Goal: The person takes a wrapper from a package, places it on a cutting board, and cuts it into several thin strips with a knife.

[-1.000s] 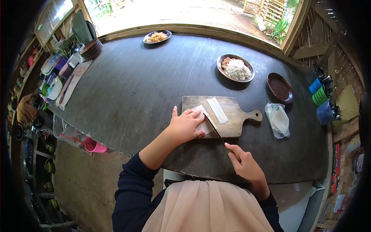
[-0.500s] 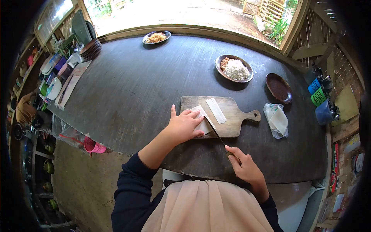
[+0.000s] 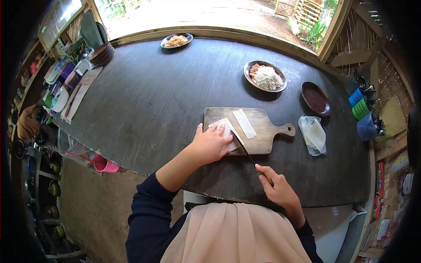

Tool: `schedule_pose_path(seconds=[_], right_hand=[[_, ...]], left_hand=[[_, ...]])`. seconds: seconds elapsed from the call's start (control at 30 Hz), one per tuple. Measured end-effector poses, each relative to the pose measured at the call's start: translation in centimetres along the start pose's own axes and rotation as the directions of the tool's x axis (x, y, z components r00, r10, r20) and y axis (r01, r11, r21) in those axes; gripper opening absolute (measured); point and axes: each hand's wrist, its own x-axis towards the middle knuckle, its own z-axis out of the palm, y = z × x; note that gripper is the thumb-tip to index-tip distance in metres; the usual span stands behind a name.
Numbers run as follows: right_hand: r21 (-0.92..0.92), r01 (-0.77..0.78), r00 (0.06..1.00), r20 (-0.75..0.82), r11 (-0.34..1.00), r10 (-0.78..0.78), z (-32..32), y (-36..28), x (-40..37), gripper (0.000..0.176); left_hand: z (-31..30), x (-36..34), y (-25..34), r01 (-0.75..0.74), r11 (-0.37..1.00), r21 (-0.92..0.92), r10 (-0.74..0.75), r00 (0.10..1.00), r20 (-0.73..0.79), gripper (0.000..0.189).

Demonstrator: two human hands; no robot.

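My left hand lies with spread fingers on a stack of thin white wrapper sheets, pressing it to the wooden cutting board. In my right hand is a knife, gripped by its handle. Its dark blade slants up and left along the right edge of the stack, close to my left fingertips. A cut strip of the white sheets rests apart on the board, right of the stack. Part of the stack is hidden under my left hand.
Right of the board are a plastic packet with white sheets and a brown plate. Farther back stand a plate of white shreds and brown food and a plate of yellowish shreds. Cutlery baskets line the right side.
My left fingers have shifted slightly on the stack. The knife stays at nearly the same place along the sheets, and the whole view has moved a little.
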Motion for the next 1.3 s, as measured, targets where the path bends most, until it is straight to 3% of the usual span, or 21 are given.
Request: schedule_pose_path(seconds=[0.37,0.43,0.57,0.63,0.87,1.03,1.13,1.3], right_hand=[[0.023,0.004,1.000,-0.020,1.000,-0.003,0.1,0.2,-1.1,0.034],[0.004,-0.035,0.999,0.002,0.999,0.035,-0.1,-0.3,-1.4,0.034],[0.006,-0.032,0.999,-0.009,0.999,0.032,-0.4,-0.7,-2.4,0.033],[-0.025,-0.116,0.993,0.029,0.993,0.117,-0.8,-0.9,-3.0,0.033],[-0.021,-0.111,0.994,0.000,0.994,0.111,-1.0,-0.4,-5.0,0.033],[0.012,-0.208,0.977,0.038,0.978,0.208,-1.2,-1.5,-5.0,0.032],[-0.036,-0.076,0.997,-0.004,0.996,0.076,-0.8,0.0,-3.9,0.032],[0.058,-0.086,0.996,0.025,0.995,0.085,-0.4,0.4,-1.3,0.033]], left_hand=[[0.0,0.0,0.2,0.019,1.000,-0.022,-0.018,1.000,0.023,0.050],[0.4,-0.1,0.1,0.006,1.000,0.027,-0.005,0.999,-0.049,0.047],[0.3,-0.1,0.1,0.003,0.999,0.033,-0.002,0.999,-0.043,0.047],[0.3,-0.1,0.1,0.009,0.999,0.031,-0.008,0.999,-0.034,0.048],[0.1,-0.1,0.2,0.010,1.000,0.029,-0.009,1.000,-0.010,0.048],[-0.2,-0.3,0.2,0.009,1.000,0.003,-0.009,1.000,-0.011,0.047],[-0.2,-0.2,-0.3,-0.008,1.000,-0.027,0.007,1.000,-0.007,0.047],[-0.6,-0.2,-0.4,-0.008,0.998,-0.068,0.008,1.000,0.002,0.048]])
